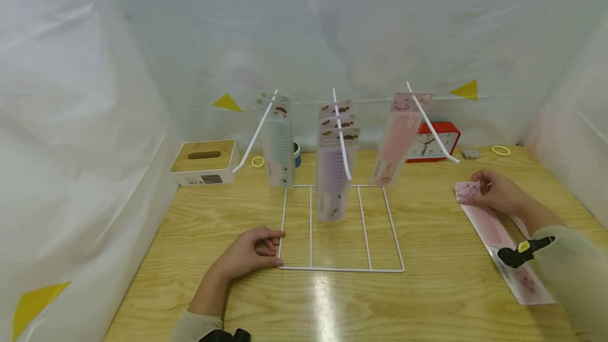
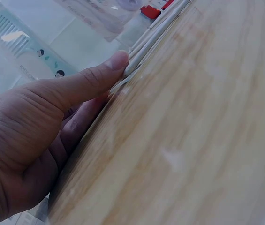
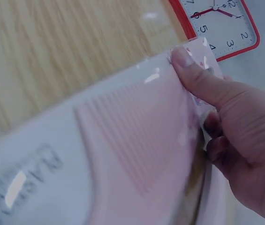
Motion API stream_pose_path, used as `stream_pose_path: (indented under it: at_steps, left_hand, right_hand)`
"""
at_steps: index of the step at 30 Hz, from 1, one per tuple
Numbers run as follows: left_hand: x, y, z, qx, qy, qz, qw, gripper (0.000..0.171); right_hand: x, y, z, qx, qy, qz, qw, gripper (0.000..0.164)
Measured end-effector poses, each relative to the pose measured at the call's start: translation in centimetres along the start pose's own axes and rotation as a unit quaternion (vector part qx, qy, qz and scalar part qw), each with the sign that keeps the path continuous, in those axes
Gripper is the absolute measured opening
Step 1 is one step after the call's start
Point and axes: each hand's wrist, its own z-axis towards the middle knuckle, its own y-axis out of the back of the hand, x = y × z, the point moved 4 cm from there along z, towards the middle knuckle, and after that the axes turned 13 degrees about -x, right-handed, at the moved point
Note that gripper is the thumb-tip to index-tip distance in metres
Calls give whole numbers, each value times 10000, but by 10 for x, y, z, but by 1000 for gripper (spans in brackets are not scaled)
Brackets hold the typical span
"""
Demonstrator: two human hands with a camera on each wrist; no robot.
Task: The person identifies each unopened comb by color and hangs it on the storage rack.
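A white wire display rack point(image 1: 339, 269) has its base on the table and three arms slanting up. My left hand point(image 1: 249, 252) holds the base's front left corner, thumb and index finger on the wire. At the right, my right hand point(image 1: 503, 194) pinches the header of a packaged pink comb point(image 1: 494, 234), thumb on its front in the right wrist view. More pink packaging point(image 3: 220, 199) shows behind it, partly hidden. Packaged green combs point(image 1: 277, 144) hang on the left arm, several purple combs point(image 1: 332, 173) on the middle, and a pink comb point(image 1: 396, 141) on the right.
Along the back stand a tissue box point(image 1: 204, 160), a blue-and-white container point(image 1: 297, 156) and a red clock point(image 1: 434, 141). Yellow rings point(image 1: 501, 150) and a small grey object point(image 1: 470, 154) lie there too. White sheeting point(image 1: 332, 41) encloses the table.
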Motion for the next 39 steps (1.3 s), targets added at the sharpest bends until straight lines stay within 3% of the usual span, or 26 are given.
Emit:
stream_pose_path:
  at_steps: [6,12,16,20,21,23,26,27,34,36,39]
  left_hand:
    - [0,1,0,-13,-83,-16,10000,62]
    - [1,0,0,14,-177,-39,9998,61]
    - [0,0,0,22,-193,-33,9998,61]
    - [0,0,-1,46,-124,-19,9999,62]
    - [-1,0,-1,46,-97,-5,9999,62]
    - [0,0,0,48,-60,11,10000,62]
    - [0,1,0,29,-36,40,10000,61]
    - [0,1,1,25,-60,56,10000,61]
    - [0,0,1,26,-139,95,9999,60]
    - [0,0,1,25,-145,99,9998,60]
    - [0,0,1,11,-152,115,9998,60]
  right_hand:
    - [-2,0,-8,-766,-272,548,9952,41]
    - [8,1,-15,-1064,-678,1063,9863,47]
    - [26,7,-22,-1172,-970,1589,9755,45]
    - [47,18,-30,-1195,-1189,2283,9589,31]
    - [54,21,-32,-1189,-1174,2750,9468,26]
    - [68,28,-37,-1176,-1091,3742,9134,17]
    - [91,37,-45,-1148,-756,5189,8437,18]
    - [100,39,-48,-1119,-532,5656,8153,22]
    - [148,53,-71,-1010,889,6798,7210,32]
    - [162,56,-78,-828,1232,7068,6916,33]
    - [185,62,-90,-372,1874,7273,6592,32]
